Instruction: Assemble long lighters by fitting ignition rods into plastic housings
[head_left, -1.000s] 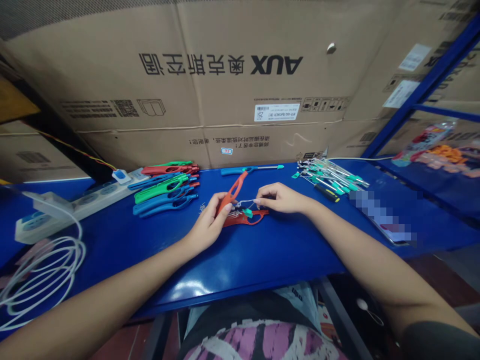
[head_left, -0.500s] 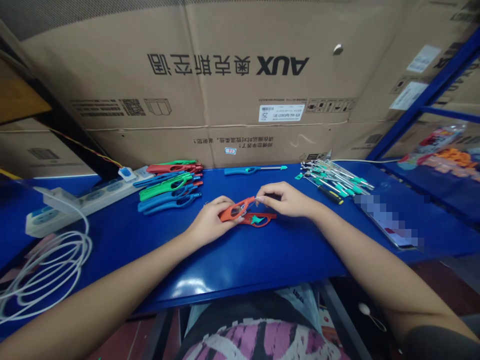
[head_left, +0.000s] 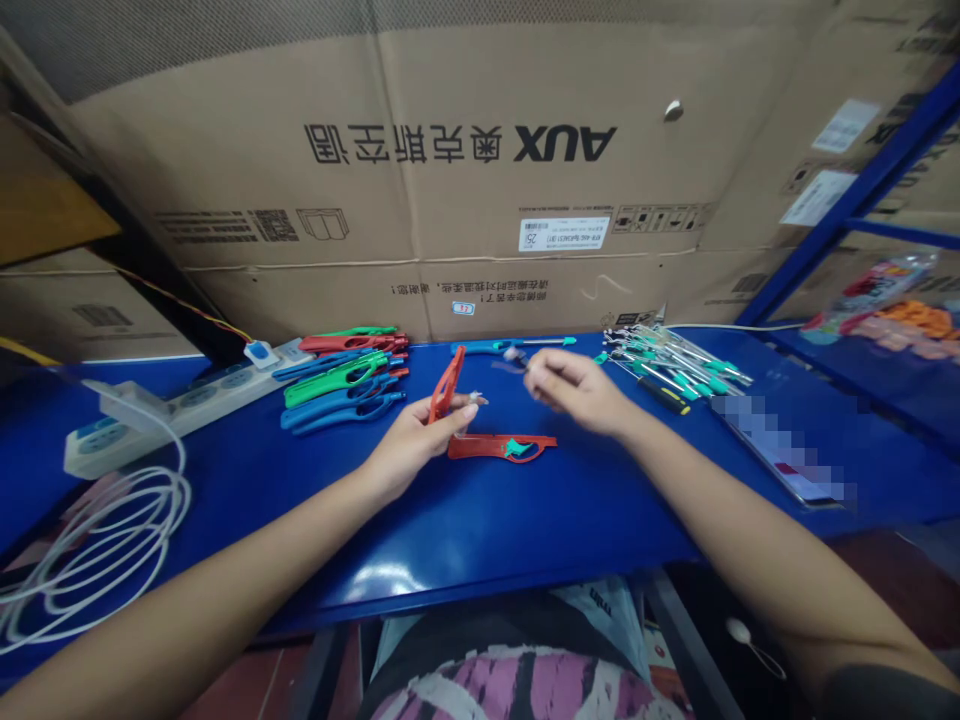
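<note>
My left hand (head_left: 409,452) grips a red lighter shell half (head_left: 447,383) that stands up tilted. Between its thumb and fingers a small pale part with a metal tip (head_left: 477,398) pokes out to the right. Fingers pinched, my right hand (head_left: 576,388) holds a small dark part (head_left: 516,358) with a pale end, blurred by motion. Just below, a second red shell half (head_left: 474,448) lies on the blue table, with a green trigger (head_left: 517,449) in it. Behind my hands lies a blue lighter (head_left: 480,348) with a metal rod.
Several red, green and blue lighter handles (head_left: 341,405) lie at left. Metal rods with green ends (head_left: 682,360) are piled at right, beside a yellow-black screwdriver (head_left: 664,395) and a phone (head_left: 780,450). A power strip (head_left: 187,405) and coiled white cable (head_left: 112,560) lie far left.
My left hand has turned the held shell half from flat to upright. My right hand has moved up and away from it with the small dark part. The lower shell half shows more fully.
</note>
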